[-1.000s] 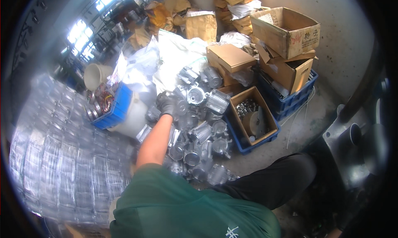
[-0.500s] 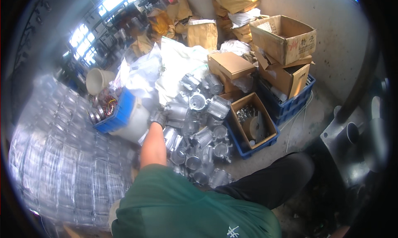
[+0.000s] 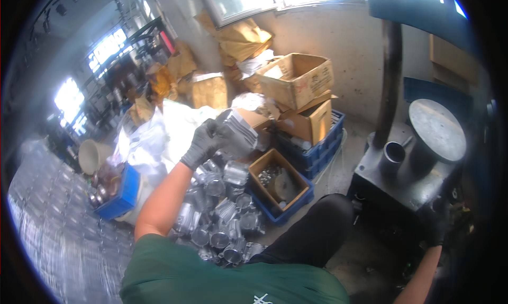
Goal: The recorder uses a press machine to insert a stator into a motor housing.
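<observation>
My left hand (image 3: 203,142), in a grey glove, is raised over the pile and grips a finned aluminium motor housing (image 3: 239,132) by its near end. Below it lies a heap of similar silver cylindrical housings (image 3: 219,219), tumbled at several angles. On the far right, my right hand (image 3: 436,219), in a dark glove, is beside the front edge of a metal machine (image 3: 394,185). Shadow hides its fingers, so what it touches does not show. A short upright tube (image 3: 393,154) and a round metal disc (image 3: 437,129) stand on the machine's top.
A blue crate (image 3: 286,215) with a wooden box of small metal parts stands right of the heap. Behind it, cardboard boxes (image 3: 296,81) are stacked on another blue crate (image 3: 323,155). Wrapped stacks (image 3: 58,214) fill the left side, near a small blue bin (image 3: 121,193).
My left hand has lifted a motor housing up from the heap. The view has turned right, bringing the machine and my right hand into sight.
</observation>
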A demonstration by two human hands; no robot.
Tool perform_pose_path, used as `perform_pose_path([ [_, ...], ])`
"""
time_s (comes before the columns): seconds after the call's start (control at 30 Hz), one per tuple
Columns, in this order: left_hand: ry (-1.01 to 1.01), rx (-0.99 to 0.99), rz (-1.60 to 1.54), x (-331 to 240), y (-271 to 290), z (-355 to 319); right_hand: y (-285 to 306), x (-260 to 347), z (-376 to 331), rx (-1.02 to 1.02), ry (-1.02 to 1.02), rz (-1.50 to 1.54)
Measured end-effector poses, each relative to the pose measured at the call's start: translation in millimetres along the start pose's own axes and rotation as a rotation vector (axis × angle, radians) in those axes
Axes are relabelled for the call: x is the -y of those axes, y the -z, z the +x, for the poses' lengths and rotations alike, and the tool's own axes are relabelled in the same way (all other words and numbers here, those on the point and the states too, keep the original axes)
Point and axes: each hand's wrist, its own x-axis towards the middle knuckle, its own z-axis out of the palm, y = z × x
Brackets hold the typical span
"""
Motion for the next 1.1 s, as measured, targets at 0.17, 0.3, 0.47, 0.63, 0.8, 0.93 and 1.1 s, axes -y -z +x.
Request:
perform_pose_path([
  [0.17, -0.641, 0.451, 0.199, -133.8, -147.7, 24.0, -51.2, 45.9, -20.0, -0.317, 0.297, -0.401],
  [0.3, -1.162, 0.503, 0.144, -212.1, -272.3, 6.1, -91.5, 97.0, -40.4, -0.489, 0.416, -0.466],
  [0.47, -1.26, 0.543, 0.043, -244.0, -413.8, -35.3, -124.7, 176.6, -90.5, -0.476, 0.347, -0.018],
  [0.63, -1.242, 0.501, -0.032, -264.6, -493.6, -76.9, -113.4, 190.4, -106.3, -0.556, 0.415, -0.029],
  [0.8, -1.233, 0.486, -0.196, -259.9, -515.3, -87.8, -113.7, 195.2, -105.4, -0.545, 0.471, -0.022],
  [0.93, -0.957, 0.428, -0.309, -244.2, -539.7, -92.0, -136.6, 204.2, -98.3, -0.546, 0.517, -0.226],
  [1.1, -0.67, 0.58, -0.611, -240.9, -556.9, -104.9, -147.1, 195.4, -68.4, -0.477, 0.495, -0.438],
])
